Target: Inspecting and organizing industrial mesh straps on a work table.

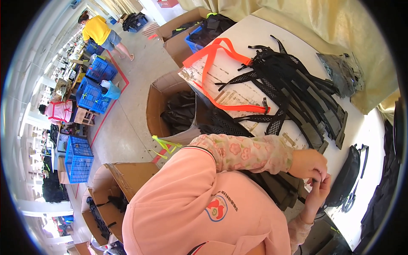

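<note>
Both my hands meet over the table's near side, fingertips close together. My left hand, at the end of a flowered sleeve, has its fingers bent and pinched. Just below it, my right hand is pinched too, thumb and fingers raised toward the left one. A small dark bit shows between the fingertips, too little to name. Under my left forearm lie dark olive and black strap pieces. Beyond my hands rests a black pouch with a thin cord. A pile of black mesh straps with olive webbing covers much of the table.
Bright orange webbing loops over the worn white tabletop. Clear plastic bags lie near the curtain. Cardboard boxes of black fabric stand beside the table. Blue crates and two people are farther off.
</note>
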{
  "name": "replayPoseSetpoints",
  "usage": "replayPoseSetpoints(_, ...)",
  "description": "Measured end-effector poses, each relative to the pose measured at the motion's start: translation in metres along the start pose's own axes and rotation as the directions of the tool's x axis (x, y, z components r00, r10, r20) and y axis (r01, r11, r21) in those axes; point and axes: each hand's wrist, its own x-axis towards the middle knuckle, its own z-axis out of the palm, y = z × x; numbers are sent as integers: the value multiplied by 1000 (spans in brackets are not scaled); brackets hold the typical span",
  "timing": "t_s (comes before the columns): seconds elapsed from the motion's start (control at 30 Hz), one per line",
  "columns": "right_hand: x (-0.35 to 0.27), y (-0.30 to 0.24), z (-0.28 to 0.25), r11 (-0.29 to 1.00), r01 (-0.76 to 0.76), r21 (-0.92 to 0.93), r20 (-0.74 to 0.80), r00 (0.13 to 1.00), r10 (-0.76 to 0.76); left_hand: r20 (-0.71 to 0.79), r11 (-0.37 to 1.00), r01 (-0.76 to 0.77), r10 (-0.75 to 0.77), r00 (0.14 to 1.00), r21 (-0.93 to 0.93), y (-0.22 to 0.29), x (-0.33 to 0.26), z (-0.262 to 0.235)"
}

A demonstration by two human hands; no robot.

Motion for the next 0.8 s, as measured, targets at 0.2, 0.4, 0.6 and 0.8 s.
replayPoseSetpoints(0.2,-4,-11,16,881,114,-459,-272,926,-261,16,951,286,-290,957,119,-25,-2,11)
replayPoseSetpoints(0.4,-4,-25,14,801,213,-560,-69,951,-302,37,890,433,-442,896,141,-26,2,1)
replayPoseSetpoints(0.6,-2,-30,7,936,104,-337,-89,986,-141,170,884,467,-458,872,-15,-15,0,-2)
replayPoseSetpoints(0.8,-13,-28,-20,903,-31,-428,-117,993,-21,182,940,327,-339,923,95,-26,-8,0)
